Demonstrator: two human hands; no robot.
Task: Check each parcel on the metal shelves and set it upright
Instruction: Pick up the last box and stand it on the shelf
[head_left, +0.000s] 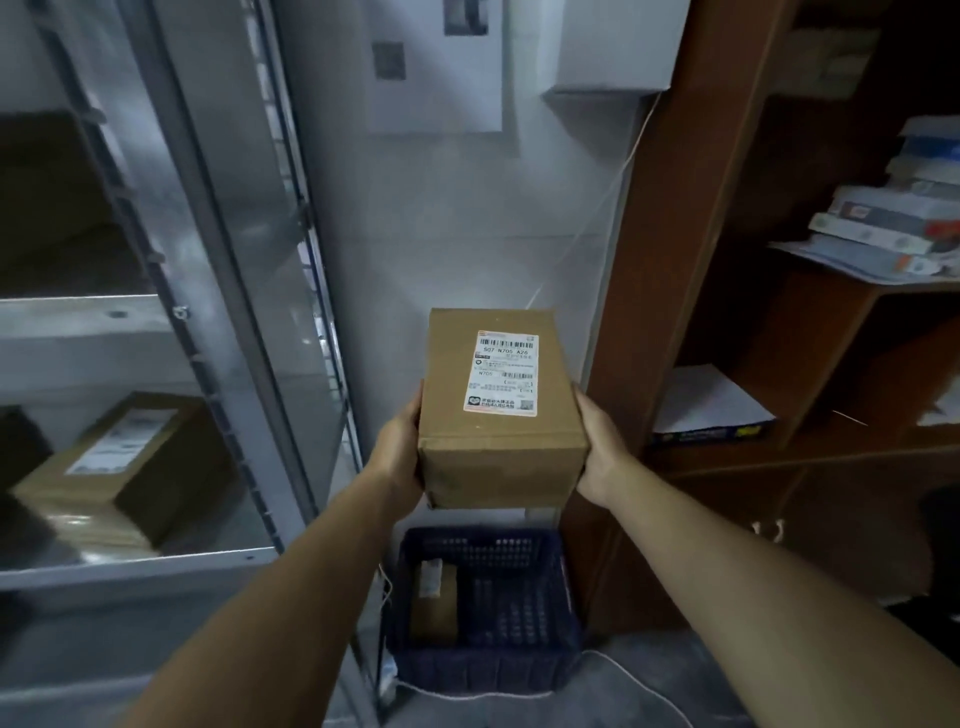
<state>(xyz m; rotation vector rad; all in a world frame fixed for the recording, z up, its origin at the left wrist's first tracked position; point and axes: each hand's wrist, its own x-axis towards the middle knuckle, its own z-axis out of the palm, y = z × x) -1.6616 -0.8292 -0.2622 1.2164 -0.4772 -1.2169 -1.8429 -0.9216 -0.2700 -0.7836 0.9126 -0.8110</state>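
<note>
Metal shelves (156, 322) filled the left side, grey, blurred. Wooden bookcase (701, 260) on the right, w/ a stack of books (893, 218) on an upper shelf and a white-topped box (711, 405) one cubby lower. White wall between the two units, a paper sheet (436, 67) stuck on it up high.

Lower metal shelf carried a taped cardboard parcel (114, 473), label facing up, long axis running diagonally from front-left to back-right. Dark box shapes next to it and on the shelf above, too blurred to tell more.

On the floor between shelves and bookcase sat a blue plastic crate (488, 670), w/ one small brown parcel (434, 603) lying inside at its left, long axis pointing away from the camera. White cord (639, 680) trailed on the floor around the crate.

Held parcel (501, 447): brown cardboard box, mid-air above the crate, centre frame, off the shelves. Long axis pointed away from the person toward the wall, far end tipped slightly up. Top face showed a white shipping label (503, 373) w/ barcodes, text reading right way up from the person's side. Near end face looked at the camera.

Left hand (397, 447) pressed flat on the box's left side, thumb along the upper edge. Right hand (597, 441) same on the right side. Both hands clamping the box between them, fingers mostly hidden behind and under it. Both forearms bare.
</note>
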